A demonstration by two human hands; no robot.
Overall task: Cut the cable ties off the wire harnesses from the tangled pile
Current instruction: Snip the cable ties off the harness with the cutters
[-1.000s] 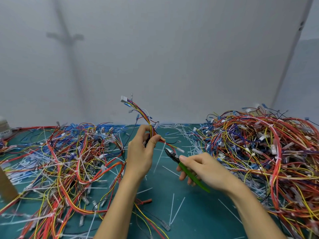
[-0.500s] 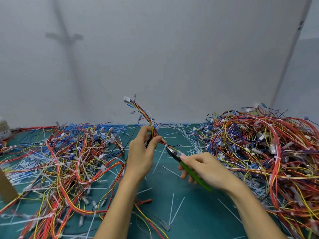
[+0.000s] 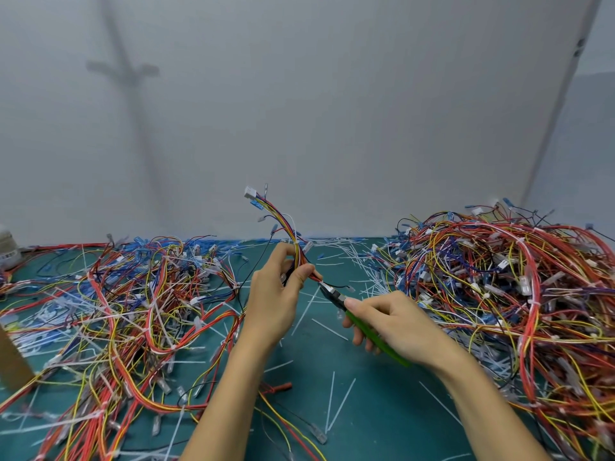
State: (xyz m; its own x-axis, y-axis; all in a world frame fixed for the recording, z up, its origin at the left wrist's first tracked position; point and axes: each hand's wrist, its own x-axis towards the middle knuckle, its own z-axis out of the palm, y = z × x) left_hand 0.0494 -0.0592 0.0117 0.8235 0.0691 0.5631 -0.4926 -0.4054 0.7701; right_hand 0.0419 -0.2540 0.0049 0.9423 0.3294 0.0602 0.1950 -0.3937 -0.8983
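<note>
My left hand (image 3: 278, 294) pinches a wire harness (image 3: 283, 224) of red, yellow and blue wires that rises to a white connector above the table. My right hand (image 3: 396, 324) grips green-handled cutters (image 3: 362, 322); their dark jaws touch the harness just right of my left fingertips. A tall tangled pile of harnesses (image 3: 506, 294) lies at the right, and a flatter spread of harnesses (image 3: 133, 311) lies at the left.
The table has a green mat (image 3: 309, 377) strewn with cut white cable ties (image 3: 332, 404). A brown cardboard piece (image 3: 11, 357) stands at the left edge and a pale round object (image 3: 6, 247) sits at the far left. A grey wall closes the back.
My right hand has moved the cutters up and left until the jaws meet the harness by my left fingers. My left hand has lifted the harness slightly.
</note>
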